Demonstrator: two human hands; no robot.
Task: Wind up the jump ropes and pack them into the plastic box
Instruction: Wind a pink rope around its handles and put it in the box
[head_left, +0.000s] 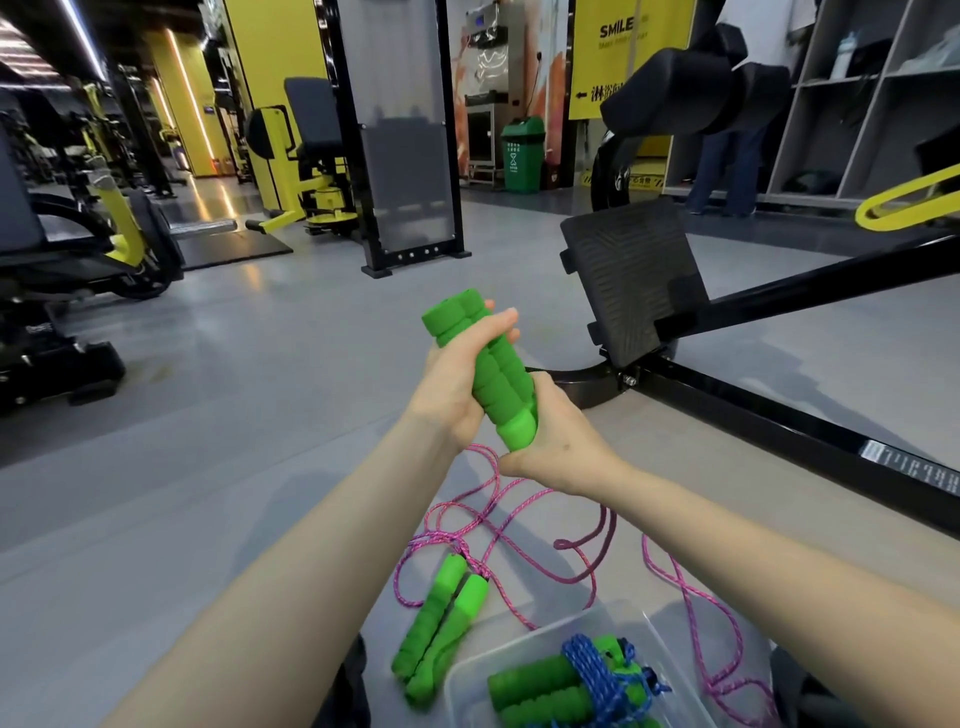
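Nearest you, the plastic box (524, 649) holds one wound blue jump rope (597, 675). Your left hand (452, 384) and right hand (561, 441) curl fingers (498, 318) round raised green handles (498, 374); pink cord (488, 486) hangs below.

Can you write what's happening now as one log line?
left hand: holds green handles | right hand: holds their lower end | pink rope: loose on floor | box: blue rope inside
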